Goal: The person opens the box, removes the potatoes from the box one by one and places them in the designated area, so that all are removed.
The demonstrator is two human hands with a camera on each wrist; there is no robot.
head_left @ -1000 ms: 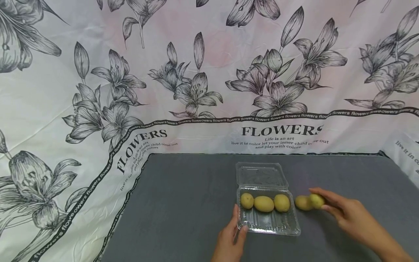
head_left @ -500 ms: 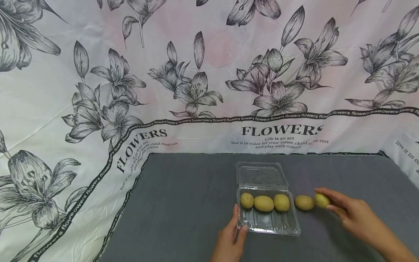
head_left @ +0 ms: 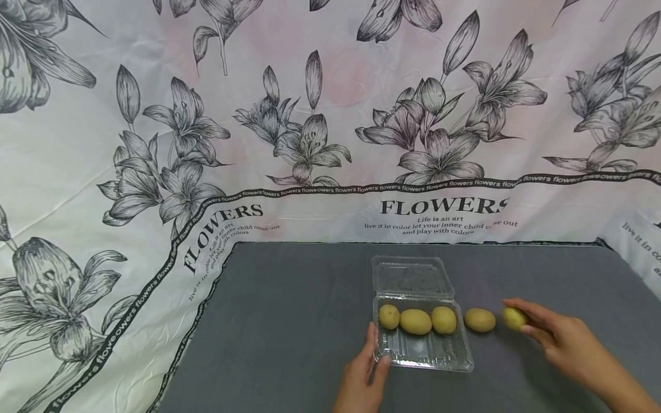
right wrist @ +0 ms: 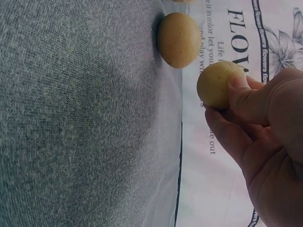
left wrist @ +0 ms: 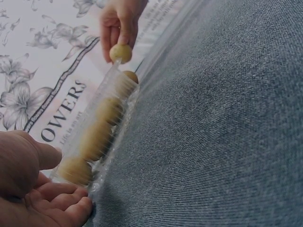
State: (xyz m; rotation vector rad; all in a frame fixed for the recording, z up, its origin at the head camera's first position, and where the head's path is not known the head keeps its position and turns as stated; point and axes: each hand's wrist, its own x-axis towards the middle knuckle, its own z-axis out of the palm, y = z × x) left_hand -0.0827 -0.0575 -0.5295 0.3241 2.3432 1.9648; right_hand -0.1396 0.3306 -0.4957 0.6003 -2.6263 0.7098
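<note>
A clear plastic clamshell container (head_left: 423, 357) lies with its lid (head_left: 412, 276) folded back. Across its upper half sit three potatoes in a row, the middle potato (head_left: 415, 322) longer than the others. My left hand (head_left: 360, 376) holds the container's near left corner, thumb at the rim and a finger along the side. Just right of the container, one potato (head_left: 480, 320) rests on the grey surface. My right hand (head_left: 560, 338) pinches another potato (right wrist: 220, 85) between thumb and fingers, a small gap away from the resting one.
The work surface (head_left: 268, 332) is covered in grey fabric. Behind it and along the left hangs a white cloth (head_left: 320, 218) printed with lilies and the word FLOWERS.
My right hand has moved right with its potato, which overlapped the resting potato earlier and now stands apart from it. The left hand and the container have stayed put.
</note>
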